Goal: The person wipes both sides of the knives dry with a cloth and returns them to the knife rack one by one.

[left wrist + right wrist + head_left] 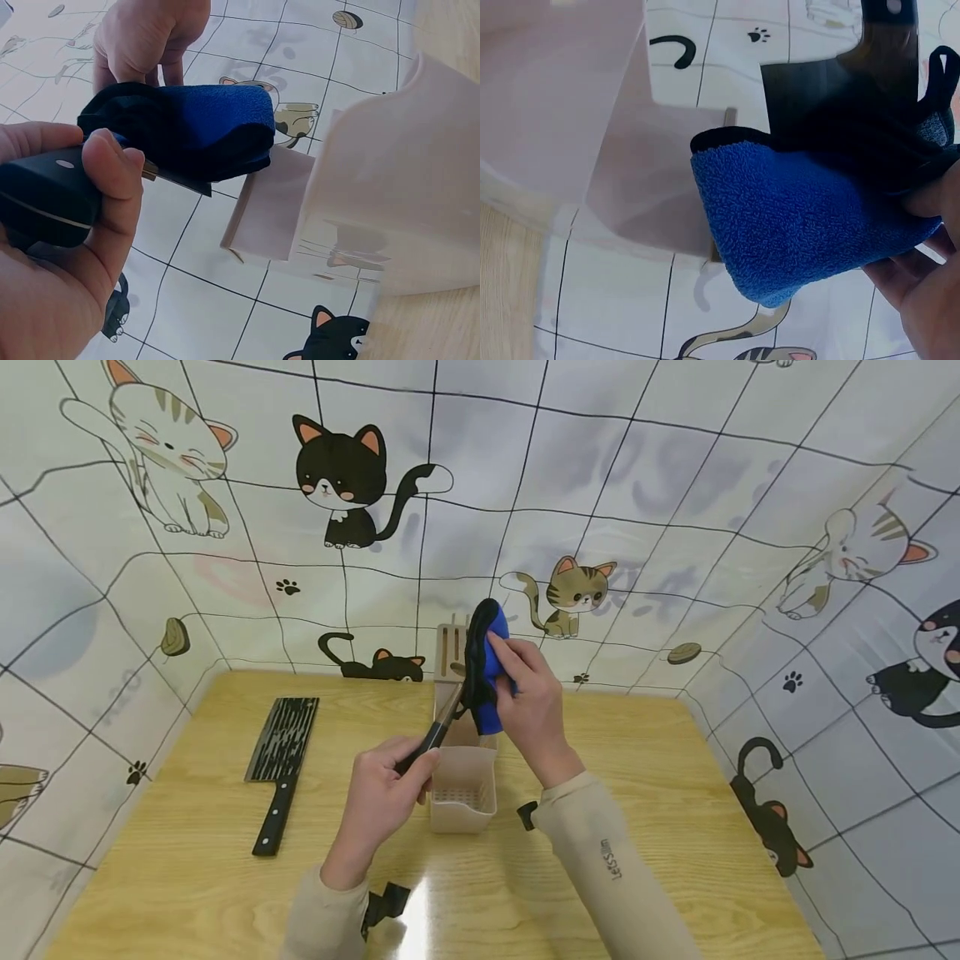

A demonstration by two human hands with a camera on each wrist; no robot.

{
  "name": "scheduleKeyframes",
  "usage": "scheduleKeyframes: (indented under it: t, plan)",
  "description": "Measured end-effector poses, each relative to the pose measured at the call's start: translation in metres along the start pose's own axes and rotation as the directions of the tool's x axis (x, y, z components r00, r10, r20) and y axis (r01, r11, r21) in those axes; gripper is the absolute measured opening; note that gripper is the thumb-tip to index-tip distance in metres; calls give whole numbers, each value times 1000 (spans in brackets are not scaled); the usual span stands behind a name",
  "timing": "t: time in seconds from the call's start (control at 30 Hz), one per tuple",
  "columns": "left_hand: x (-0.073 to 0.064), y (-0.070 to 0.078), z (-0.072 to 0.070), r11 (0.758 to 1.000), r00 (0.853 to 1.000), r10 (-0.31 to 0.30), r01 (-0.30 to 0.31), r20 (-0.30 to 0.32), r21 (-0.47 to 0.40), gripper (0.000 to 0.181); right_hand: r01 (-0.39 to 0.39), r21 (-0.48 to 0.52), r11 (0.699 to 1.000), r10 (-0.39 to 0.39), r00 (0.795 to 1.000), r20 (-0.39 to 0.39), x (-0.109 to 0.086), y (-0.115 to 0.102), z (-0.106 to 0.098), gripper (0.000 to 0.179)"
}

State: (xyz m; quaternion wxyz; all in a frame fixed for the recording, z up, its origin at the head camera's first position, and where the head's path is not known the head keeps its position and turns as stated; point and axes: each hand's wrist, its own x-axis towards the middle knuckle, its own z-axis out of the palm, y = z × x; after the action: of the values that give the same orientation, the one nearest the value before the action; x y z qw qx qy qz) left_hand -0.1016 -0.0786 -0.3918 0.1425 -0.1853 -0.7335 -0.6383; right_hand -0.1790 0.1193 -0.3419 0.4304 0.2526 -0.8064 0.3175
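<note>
My left hand (386, 793) grips the black handle of a kitchen knife (431, 742), whose blade points up and away. A folded blue cloth (490, 717) with a black edge is pinched in my right hand (534, 706). The cloth (780, 217) lies against the blade and covers much of it; in the right wrist view a broad corner of the knife (799, 94) shows beside it. In the left wrist view the blade tip sticks out below the cloth (225, 112).
Behind and below the hands stands a beige knife holder (461, 818) with a slotted back and a front bin. A cleaver (281, 760) with a black handle lies to the left on the wooden table (637, 860). Cat-patterned walls (480, 468) rise around the table.
</note>
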Motion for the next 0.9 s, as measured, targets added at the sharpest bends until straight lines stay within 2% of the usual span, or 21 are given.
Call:
scheduleKeyframes:
  t: [0.17, 0.47, 0.67, 0.9]
  plan:
    - [-4, -1, 1, 1000, 1000, 7, -8, 12, 6, 24, -25, -10, 1000, 25, 1000, -11, 6, 13, 2, 43]
    - [-4, 2, 2, 999, 999, -15, 17, 51, -38, 22, -89, -71, 994, 83, 993, -80, 20, 31, -1, 41]
    - [-4, 2, 2, 998, 998, -23, 26, 58, -65, 26, -141, -87, 986, 136, 989, -64, 20, 33, -1, 40]
    - [-2, 3, 1, 992, 997, -62, 67, 51, -107, 28, -103, -71, 992, 103, 995, 2, 10, 20, 5, 40]
